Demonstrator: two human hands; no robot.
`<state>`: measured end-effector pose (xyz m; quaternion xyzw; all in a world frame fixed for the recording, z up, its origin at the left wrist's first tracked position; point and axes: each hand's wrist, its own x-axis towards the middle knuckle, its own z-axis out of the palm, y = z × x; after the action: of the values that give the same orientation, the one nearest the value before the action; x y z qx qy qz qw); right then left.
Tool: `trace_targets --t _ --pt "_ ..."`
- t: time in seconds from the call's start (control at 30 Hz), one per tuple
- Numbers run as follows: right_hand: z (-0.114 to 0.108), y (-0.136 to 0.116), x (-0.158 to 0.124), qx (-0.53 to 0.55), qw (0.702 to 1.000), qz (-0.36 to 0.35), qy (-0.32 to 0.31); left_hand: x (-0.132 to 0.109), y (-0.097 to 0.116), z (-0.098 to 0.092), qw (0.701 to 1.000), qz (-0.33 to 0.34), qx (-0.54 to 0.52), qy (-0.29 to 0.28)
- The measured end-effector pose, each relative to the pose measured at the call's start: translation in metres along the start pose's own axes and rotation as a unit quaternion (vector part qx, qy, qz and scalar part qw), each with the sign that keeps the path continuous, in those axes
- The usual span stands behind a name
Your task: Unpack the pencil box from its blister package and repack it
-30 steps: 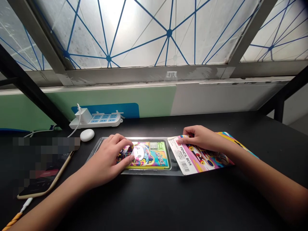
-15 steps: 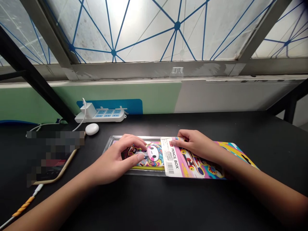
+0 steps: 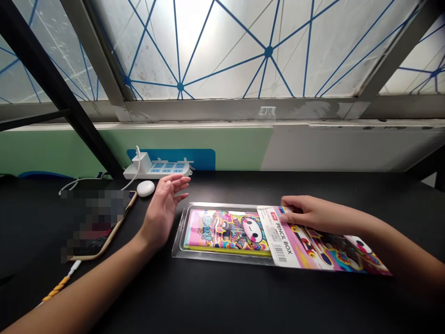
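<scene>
A colourful pencil box [image 3: 225, 232] with a white cartoon face lies inside a clear plastic tray [image 3: 178, 241] on the black table. A printed card sleeve [image 3: 295, 250], marked "PENCIL BOX", covers the right part of the tray. My right hand [image 3: 306, 213] grips the sleeve's upper edge, thumb on top and the other fingers behind it. Left of the tray, my left hand [image 3: 163, 208] is raised with its fingers apart, holding nothing and not touching the package.
A phone [image 3: 104, 227] with a charging cable lies at the left. Behind it are a round white case [image 3: 145, 188] and a white power strip [image 3: 163, 168] with an adapter plugged in. A black metal bar [image 3: 62, 102] slants up at the left, in front of the window.
My left hand has come off the pencil box and moved up and left, fingers opening. More of the box shows. My right hand keeps its hold on the card sleeve. The view has shifted.
</scene>
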<state>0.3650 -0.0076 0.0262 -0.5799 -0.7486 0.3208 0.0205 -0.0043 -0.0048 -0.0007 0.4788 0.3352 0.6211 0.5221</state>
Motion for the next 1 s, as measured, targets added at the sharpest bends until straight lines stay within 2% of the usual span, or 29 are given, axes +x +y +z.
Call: trace_targets --t 0.07,0.13,0.3,0.37,0.47,0.67,0.8,0.9,1.0 --pt "-0.003 -0.001 -0.003 0.01 1.0 0.004 -0.023 -0.009 -0.004 0.008 1.0 0.013 -0.012 -0.002" --pt "-0.003 -0.005 -0.005 0.01 1.0 0.015 -0.019 -0.018 -0.005 0.016 0.999 0.031 -0.003 -0.009" --pt "0.007 -0.011 -0.002 -0.054 0.996 -0.001 0.075 -0.027 -0.002 0.022 0.999 0.043 0.006 0.007" --pt "0.012 -0.018 0.002 -0.089 0.992 0.0 0.088 -0.026 -0.002 0.021 0.999 0.036 0.006 0.016" --pt "0.022 -0.042 0.013 -0.14 0.987 -0.019 0.08 -0.026 -0.002 0.02 0.999 0.04 0.011 0.019" --pt "0.045 -0.124 0.046 -0.218 0.968 -0.109 0.052 -0.026 -0.001 0.022 0.998 0.051 0.02 0.007" --pt "0.065 -0.166 0.061 -0.239 0.957 -0.148 0.077 -0.026 -0.001 0.022 0.999 0.049 0.017 0.004" --pt "0.075 -0.176 0.058 -0.238 0.95 -0.177 0.101 -0.024 -0.001 0.02 0.999 0.05 0.015 0.012" --pt "0.074 -0.162 0.044 -0.213 0.952 -0.183 0.12 -0.02 -0.002 0.016 0.999 0.036 0.019 0.036"
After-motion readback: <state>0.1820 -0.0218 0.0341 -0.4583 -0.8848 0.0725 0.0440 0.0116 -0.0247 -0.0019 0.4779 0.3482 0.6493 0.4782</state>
